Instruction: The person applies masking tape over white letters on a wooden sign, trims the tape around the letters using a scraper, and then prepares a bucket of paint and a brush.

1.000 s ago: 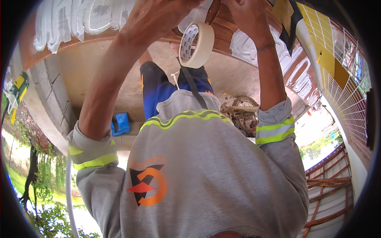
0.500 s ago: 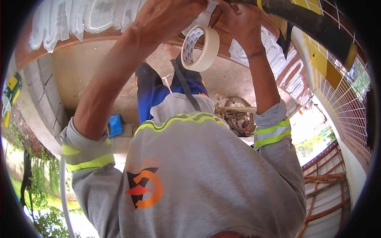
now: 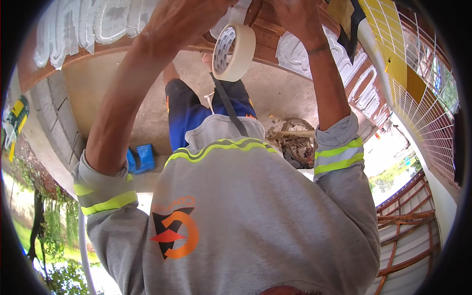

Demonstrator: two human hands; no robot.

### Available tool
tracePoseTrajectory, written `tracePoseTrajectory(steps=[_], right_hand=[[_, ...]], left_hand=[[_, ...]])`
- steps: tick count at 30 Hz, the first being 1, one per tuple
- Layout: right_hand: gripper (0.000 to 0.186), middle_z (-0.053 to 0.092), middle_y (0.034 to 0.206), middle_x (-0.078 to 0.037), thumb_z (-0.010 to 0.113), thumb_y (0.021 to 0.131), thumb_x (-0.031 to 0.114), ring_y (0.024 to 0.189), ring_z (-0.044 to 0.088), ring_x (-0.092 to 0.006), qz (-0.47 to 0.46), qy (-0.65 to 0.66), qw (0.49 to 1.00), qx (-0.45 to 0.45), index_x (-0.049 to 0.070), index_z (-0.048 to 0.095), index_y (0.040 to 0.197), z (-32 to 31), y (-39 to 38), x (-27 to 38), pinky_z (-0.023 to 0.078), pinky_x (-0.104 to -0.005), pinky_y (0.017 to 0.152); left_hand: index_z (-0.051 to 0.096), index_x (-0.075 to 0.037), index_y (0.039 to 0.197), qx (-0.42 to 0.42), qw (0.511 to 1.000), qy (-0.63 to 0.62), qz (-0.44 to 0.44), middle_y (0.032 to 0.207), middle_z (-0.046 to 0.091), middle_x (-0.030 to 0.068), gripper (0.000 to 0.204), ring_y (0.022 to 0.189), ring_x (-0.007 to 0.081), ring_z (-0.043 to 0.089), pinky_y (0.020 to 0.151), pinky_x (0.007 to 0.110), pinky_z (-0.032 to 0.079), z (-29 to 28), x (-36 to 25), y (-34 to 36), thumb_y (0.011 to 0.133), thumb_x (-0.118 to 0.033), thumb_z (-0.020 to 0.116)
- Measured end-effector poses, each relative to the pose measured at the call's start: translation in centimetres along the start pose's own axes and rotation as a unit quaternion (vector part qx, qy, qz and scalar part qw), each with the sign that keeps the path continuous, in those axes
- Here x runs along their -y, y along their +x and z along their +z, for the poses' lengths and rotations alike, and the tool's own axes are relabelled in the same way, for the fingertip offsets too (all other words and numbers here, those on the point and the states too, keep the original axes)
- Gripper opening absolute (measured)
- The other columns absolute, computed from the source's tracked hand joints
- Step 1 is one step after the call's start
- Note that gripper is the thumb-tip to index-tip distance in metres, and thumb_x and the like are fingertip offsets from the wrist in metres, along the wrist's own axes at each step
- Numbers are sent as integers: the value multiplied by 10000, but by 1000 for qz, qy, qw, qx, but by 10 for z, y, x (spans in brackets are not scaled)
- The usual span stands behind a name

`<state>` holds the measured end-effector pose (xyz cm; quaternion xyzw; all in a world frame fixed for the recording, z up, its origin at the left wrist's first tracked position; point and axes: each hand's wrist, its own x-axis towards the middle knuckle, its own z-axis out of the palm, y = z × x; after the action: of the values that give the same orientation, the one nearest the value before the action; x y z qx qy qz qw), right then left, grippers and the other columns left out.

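My left hand [image 3: 211,11] reaches to the top edge, beside a pale tape strip [image 3: 228,14]; its fingertips are cropped out. My right hand [image 3: 295,14] is just right of the strip, fingers curled at the edge, and whatever they grip is unclear. A roll of cream masking tape [image 3: 244,51] hangs tilted below and between both hands, with a printed inner core. Behind them runs a brown wooden surface [image 3: 265,32] with thick, streaky white coating [image 3: 300,54] on parts.
Below are my dark blue trousers [image 3: 182,123] over a concrete floor [image 3: 113,78]. Blue objects, perhaps boots [image 3: 145,158], sit by a block edge. A spoked wheel among debris [image 3: 302,142] lies right of my legs. A white wire grid [image 3: 423,137] stands right; a green-yellow tool [image 3: 15,120] is left.
Both hands and the tape roll have shifted slightly left and up in the view. A long dark object seen at upper right half a second ago is out of view.
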<state>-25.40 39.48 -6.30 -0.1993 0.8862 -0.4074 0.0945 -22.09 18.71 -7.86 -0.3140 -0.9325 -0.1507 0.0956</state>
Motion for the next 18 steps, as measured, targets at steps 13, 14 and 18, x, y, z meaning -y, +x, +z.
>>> tracePoseTrajectory(steps=[13,14,18], right_hand=[[139,691,914,-138,657,901,141,774,657,-279,15,-69,996,50,26,703,965,2,6,6,502,-374,685],[139,691,914,-138,657,901,141,774,657,-279,13,-70,996,50,26,703,965,6,4,8,502,-374,685],[158,700,896,-130,657,910,163,769,667,-255,12,-112,993,-22,24,706,968,19,-9,3,503,-347,683]], left_hand=[[767,-160,955,-15,1000,-7,-7,1117,636,20,200,1230,227,465,1007,487,334,4,1,-2,787,-191,664],[768,-157,943,-12,1000,0,-1,1107,637,21,192,1230,225,465,1007,489,334,2,-1,0,789,-195,660],[771,-145,919,21,1000,-12,-14,1106,639,23,182,1229,221,465,1012,493,328,0,-5,3,781,-192,663]])
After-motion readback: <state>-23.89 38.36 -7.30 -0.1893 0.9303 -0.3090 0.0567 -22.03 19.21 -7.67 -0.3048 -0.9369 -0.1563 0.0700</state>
